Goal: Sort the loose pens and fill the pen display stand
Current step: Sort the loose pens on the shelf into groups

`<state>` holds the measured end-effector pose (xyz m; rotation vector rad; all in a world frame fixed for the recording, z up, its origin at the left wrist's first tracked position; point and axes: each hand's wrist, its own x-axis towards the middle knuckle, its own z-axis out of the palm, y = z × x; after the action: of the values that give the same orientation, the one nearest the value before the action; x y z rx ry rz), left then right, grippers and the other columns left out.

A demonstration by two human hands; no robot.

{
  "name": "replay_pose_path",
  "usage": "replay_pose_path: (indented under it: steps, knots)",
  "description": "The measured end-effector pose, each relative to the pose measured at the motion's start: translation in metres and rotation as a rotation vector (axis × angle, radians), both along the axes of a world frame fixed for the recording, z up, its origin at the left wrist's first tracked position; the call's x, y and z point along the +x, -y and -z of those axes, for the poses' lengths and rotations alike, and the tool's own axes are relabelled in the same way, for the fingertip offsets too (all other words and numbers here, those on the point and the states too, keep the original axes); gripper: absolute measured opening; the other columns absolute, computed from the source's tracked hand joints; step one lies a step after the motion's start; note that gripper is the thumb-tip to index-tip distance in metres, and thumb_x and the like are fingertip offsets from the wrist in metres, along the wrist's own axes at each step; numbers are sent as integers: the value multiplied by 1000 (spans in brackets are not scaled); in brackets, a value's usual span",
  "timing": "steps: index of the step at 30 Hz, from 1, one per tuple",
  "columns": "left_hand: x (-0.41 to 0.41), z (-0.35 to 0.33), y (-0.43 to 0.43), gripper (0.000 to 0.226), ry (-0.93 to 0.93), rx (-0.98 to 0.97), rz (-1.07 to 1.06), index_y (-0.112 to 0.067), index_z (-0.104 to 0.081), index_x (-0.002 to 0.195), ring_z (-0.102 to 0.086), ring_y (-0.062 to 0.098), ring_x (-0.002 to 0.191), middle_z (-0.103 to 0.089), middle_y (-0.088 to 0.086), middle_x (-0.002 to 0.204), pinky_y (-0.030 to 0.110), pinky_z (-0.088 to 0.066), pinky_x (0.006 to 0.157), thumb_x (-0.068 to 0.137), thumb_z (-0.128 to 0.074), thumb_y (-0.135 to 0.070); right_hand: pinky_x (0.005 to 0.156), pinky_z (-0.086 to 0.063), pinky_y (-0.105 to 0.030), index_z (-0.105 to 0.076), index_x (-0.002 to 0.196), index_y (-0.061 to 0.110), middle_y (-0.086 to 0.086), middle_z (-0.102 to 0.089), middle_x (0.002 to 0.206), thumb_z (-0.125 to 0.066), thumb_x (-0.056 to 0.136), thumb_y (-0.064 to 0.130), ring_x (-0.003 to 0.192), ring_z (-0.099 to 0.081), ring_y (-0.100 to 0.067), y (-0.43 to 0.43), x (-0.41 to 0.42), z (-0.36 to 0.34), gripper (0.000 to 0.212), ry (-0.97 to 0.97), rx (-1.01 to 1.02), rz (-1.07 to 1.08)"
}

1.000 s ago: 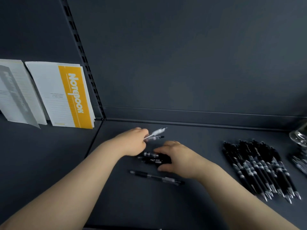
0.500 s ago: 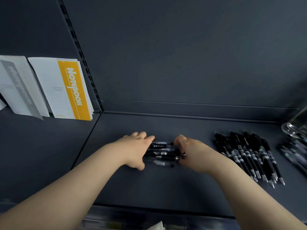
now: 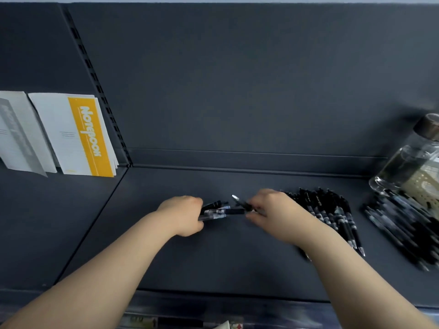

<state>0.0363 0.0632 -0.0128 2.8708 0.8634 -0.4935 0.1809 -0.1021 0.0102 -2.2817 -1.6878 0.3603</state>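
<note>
A small bundle of black and clear pens [image 3: 219, 211] is held just above the dark shelf [image 3: 213, 262], between both hands. My left hand [image 3: 184, 213] grips its left end with curled fingers. My right hand [image 3: 273, 211] grips the right end, and one pen tip sticks up and to the left from it. A row of black pens [image 3: 332, 214] lies on the shelf just right of my right hand. Further right lies another heap of pens [image 3: 403, 233], blurred. A clear pen display stand [image 3: 408, 162] stands at the far right.
Two notebooks, one with a yellow band [image 3: 80, 136] and one grey [image 3: 19, 136], lean against the back panel on the left shelf. A slotted upright [image 3: 102, 91] divides the two bays. Below the shelf's front edge, some packaged goods [image 3: 166, 321] show.
Both hands have closed on the gathered pens and lifted them slightly off the shelf. The view has shifted, bringing the display stand into sight at the right.
</note>
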Motion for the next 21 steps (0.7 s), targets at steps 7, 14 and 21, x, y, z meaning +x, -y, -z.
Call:
replay_pose_path:
  steps: [7, 14, 21]
  knots:
    - [29, -16, 37, 5, 570, -686, -413, -16, -52, 80, -66, 15, 60, -63, 0, 68, 25, -44, 52, 82, -52, -12, 64, -31, -14, -70, 110, 25, 13, -42, 77, -58, 80, -1, 69, -48, -12, 56, 43, -6, 42, -5, 316, 227]
    - [73, -6, 105, 9, 767, -1475, -706, -12, -59, 85, -62, 13, 53, -61, 2, 65, 22, -47, 48, 90, -58, -5, 79, -48, -30, -56, 126, 34, 6, -57, 109, -48, 81, 2, 112, -47, -18, 98, 69, 9, 55, 169, 49, 253]
    - [95, -4, 140, 3, 814, -1656, -781, -10, -61, 92, -61, 16, 58, -62, 4, 70, 27, -48, 57, 89, -59, -9, 98, -30, -27, -34, 139, 43, 6, -42, 127, -42, 83, 2, 120, -33, -20, 114, 78, 24, 70, 316, -140, 87]
